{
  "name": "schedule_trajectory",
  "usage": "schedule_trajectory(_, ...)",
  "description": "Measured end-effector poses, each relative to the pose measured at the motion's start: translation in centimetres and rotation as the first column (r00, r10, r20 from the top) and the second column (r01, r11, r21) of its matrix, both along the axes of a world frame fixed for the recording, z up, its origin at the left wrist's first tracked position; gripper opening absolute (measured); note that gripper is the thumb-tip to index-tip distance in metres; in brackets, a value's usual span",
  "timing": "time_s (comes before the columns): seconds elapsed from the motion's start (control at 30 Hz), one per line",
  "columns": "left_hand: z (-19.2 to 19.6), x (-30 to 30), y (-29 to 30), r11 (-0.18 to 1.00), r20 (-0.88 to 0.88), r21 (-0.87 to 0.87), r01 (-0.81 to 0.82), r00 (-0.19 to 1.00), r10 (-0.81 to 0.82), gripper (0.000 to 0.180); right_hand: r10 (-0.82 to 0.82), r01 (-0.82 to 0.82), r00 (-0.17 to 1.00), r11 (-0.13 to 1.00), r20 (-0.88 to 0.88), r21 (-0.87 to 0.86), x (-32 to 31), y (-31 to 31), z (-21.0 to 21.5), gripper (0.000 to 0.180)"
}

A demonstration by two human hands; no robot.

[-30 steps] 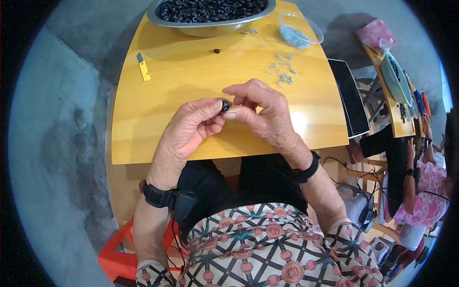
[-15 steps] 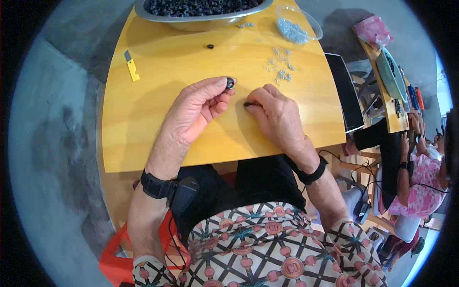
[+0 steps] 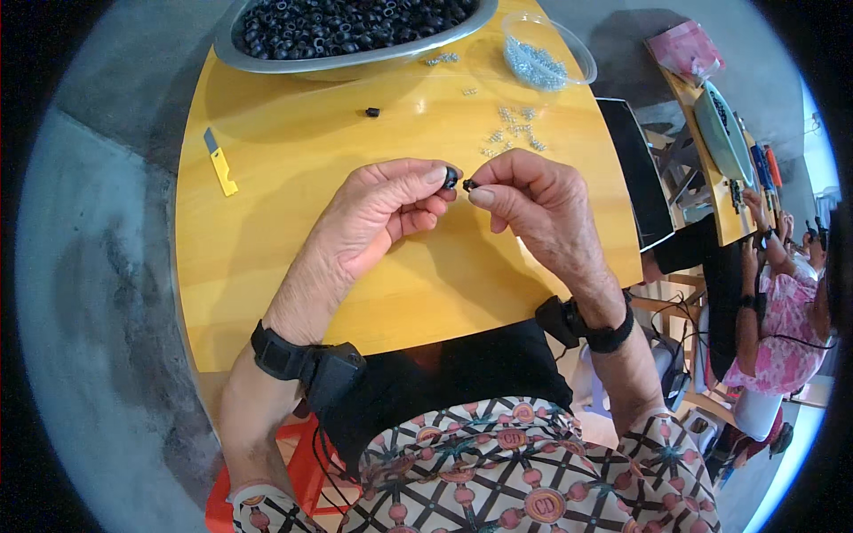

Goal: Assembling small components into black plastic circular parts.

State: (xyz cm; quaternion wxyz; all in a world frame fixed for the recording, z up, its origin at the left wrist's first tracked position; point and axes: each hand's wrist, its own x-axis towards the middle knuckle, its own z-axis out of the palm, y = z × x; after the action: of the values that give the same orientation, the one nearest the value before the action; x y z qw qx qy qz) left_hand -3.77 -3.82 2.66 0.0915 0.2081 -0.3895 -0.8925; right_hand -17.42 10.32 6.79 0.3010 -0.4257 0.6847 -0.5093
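Note:
My left hand (image 3: pixel 373 213) pinches a small black hollow plastic piece (image 3: pixel 451 178) between thumb and fingers, with its opening partly showing. Facing it, my right hand (image 3: pixel 546 204) grips a smaller black plastic plug (image 3: pixel 469 185) at the fingertips. The two pieces are close together, with a slight gap between them. Both hands are above the middle of the yellow table (image 3: pixel 293 266). A loose black plastic piece (image 3: pixel 372 113) lies beyond my left hand. Several small metal springs (image 3: pixel 511 126) are scattered beyond my right hand.
A metal basin (image 3: pixel 355 61) heaped with black pieces stands at the far edge. Beside it is a clear tub (image 3: pixel 590 69) of springs. A yellow utility knife (image 3: pixel 221 169) lies at left. On the right, people sit by another table (image 3: pixel 734 226) holding a green basin (image 3: pixel 724 147).
My right hand has risen and turned, bringing the small plug up beside the hollow piece. My left hand has shifted slightly right. The view has tilted, showing more of the metal basin.

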Motion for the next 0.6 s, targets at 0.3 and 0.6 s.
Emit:
schedule_trajectory(0.3, 0.2, 0.1, 0.0, 0.999, 0.008, 0.022, -0.037, 0.999, 0.036, 0.021, 0.000, 0.000, 0.999, 1.000, -0.036, -0.008, 0.7, -0.8, -0.6, 0.010)
schedule_trajectory(0.6, -0.3, 0.4, 0.0, 0.999, -0.046, 0.052, -0.003, 0.999, 0.006, 0.021, -0.041, 0.037, 0.988, 0.999, -0.152, -0.033, 0.9, -0.8, -1.3, 0.011)
